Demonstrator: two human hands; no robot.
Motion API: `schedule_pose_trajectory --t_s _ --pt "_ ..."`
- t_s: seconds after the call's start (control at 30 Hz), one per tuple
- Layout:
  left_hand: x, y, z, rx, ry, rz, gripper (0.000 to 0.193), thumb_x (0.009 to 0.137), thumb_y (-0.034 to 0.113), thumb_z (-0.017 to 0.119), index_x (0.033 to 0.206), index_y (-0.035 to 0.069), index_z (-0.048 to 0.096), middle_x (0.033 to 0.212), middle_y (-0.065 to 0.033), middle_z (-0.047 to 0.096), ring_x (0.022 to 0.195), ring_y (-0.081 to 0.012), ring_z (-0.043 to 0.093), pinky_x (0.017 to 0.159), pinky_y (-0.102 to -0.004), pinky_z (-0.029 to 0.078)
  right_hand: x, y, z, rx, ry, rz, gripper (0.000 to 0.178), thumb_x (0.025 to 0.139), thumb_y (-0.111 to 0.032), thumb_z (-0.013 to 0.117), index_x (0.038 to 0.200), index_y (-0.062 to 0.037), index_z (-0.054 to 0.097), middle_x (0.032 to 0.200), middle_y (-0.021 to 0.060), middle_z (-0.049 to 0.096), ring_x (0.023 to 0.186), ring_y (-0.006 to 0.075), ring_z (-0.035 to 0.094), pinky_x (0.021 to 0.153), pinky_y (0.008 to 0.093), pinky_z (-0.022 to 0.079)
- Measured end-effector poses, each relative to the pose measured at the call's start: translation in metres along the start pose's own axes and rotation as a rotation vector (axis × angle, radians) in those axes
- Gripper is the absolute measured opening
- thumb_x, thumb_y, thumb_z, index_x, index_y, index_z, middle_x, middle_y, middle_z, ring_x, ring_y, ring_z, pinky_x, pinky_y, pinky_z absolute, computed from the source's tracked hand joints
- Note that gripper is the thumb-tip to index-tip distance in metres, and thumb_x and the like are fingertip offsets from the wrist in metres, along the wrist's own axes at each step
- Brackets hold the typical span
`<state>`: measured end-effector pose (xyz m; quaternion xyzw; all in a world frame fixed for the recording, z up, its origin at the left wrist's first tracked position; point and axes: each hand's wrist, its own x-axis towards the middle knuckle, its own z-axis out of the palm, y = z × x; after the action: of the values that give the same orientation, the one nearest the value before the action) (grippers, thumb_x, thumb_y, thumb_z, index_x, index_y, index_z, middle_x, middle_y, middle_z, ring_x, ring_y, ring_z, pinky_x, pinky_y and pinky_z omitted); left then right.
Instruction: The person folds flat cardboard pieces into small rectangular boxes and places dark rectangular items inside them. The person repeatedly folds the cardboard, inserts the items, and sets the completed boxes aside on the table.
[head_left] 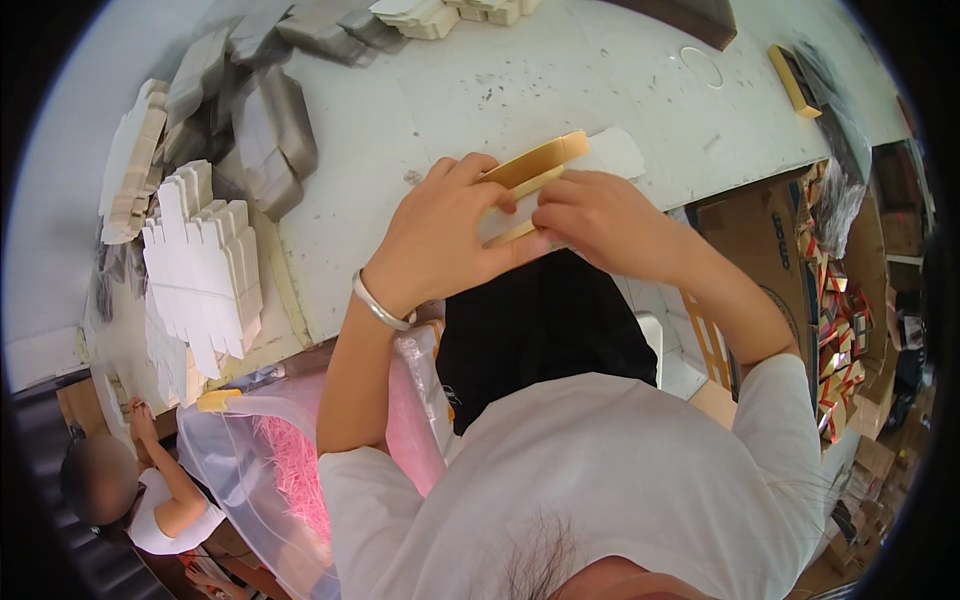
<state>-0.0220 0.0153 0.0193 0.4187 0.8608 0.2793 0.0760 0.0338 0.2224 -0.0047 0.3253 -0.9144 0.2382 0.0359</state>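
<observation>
Left hand (pixel 435 230): fingers half curled, holding yellow box (pixel 543 160) | right hand (pixel 598 215): fingers bent close at its near side (from here, I cannot tell their grip) | box: over white table (pixel 400 115)

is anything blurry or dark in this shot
Head view: black corners frame the fisheye image; grey oblong cardboard boxes at upper left look smeared; the yellow-tan cardboard box in the bare left hand and right hand is clearer; a co-worker's head is blurred.
</observation>
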Motion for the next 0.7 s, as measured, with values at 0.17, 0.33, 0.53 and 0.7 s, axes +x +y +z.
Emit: schedule_pose_trajectory --t_s 0.17,0.33,0.53,0.7 --pt "-0.006 -0.007 0.014 0.087 0.039 0.0 0.023 0.073 0.019 0.074 0.089 0.004 0.066 0.116 -0.0062 0.056 0.104 -0.0274 0.05 0.084 -0.0364 0.045 0.026 0.01 0.002 0.041 -0.111 0.156 0.015 0.076 -0.006 0.066 0.09 -0.0061 0.061 0.09 0.0069 0.059 0.084 0.0274 0.058 0.07 0.0361 0.047" --pt "-0.007 0.006 0.017 0.105 0.033 -0.192 0.03 0.069 0.018 0.077 0.093 0.004 0.065 0.116 -0.0068 0.056 0.1 -0.0296 0.052 0.084 -0.0372 0.046 0.01 -0.002 0.019 -0.097 0.325 -0.007 0.019 0.076 -0.002 0.064 0.093 -0.009 0.061 0.094 0.0022 0.06 0.096 0.0256 0.054 0.086 0.0401 0.041" --pt "-0.015 0.007 -0.018 -0.313 -0.127 -0.038 0.055 0.071 0.01 0.071 0.124 0.008 0.054 0.146 -0.0138 0.034 0.109 -0.029 0.053 0.077 -0.0358 0.05 0.004 0.023 0.001 -0.084 0.185 -0.135 0.018 0.073 0.0 0.063 0.09 -0.0085 0.061 0.091 0.0019 0.058 0.099 0.0241 0.051 0.096 0.0416 0.036" --pt "-0.02 -0.006 0.004 -0.357 -0.227 0.052 0.046 0.072 -0.009 0.063 0.115 0.007 0.06 0.142 -0.0133 0.04 0.098 -0.0203 0.056 0.073 -0.0301 0.051 0.005 0.041 -0.018 -0.223 0.123 -0.201 0.02 0.071 -0.002 0.066 0.09 -0.0063 0.062 0.106 0.0074 0.058 0.114 0.0297 0.049 0.098 0.0421 0.04"
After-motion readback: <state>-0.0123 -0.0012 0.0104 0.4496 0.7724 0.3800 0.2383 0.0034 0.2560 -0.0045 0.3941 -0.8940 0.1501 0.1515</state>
